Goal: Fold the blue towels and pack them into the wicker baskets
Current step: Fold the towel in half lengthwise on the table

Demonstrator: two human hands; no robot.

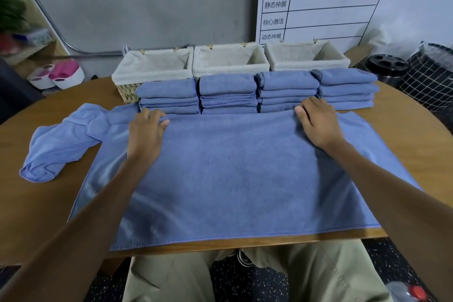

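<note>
Overhanging near edge of table (404, 130), spread towel (232, 174) may slide toward lap if far hem is pulled unevenly. Left hand (144, 133) and right hand (318, 125) each pinch far hem, fingers curled on cloth. Crumpled towel (58, 140) lies at left, touching spread one; fold could drag it. Folded stacks (255, 92) just beyond hands risk toppling. Wicker baskets (230, 60) behind hold no towels yet.

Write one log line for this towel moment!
stage: folding | left hand, right hand: holding spread towel far edge | baskets: empty
</note>
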